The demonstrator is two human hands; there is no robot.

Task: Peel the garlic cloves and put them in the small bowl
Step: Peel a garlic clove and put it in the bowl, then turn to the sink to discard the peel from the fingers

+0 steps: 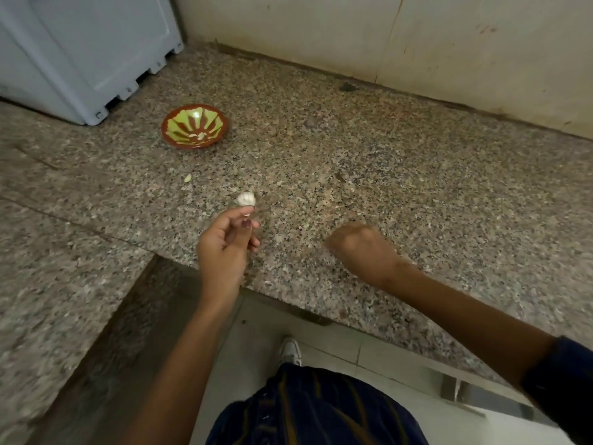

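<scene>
The task looks partly done: pale peeled pieces lie in the small bowl (194, 126) at ten o'clock on the counter (385, 175), while the left hand (224, 248) pinches a skinned garlic clove (246, 199) at its fingertips and the blurred right hand (362, 248) is curled, its contents unclear.

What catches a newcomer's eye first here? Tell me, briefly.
The left hand at centre holds up a white garlic bulb by its fingertips over the speckled counter. Behind it, to the left, sits the red-and-green bowl with pale bits inside. The right hand, blurred, hangs curled nearby.
</scene>
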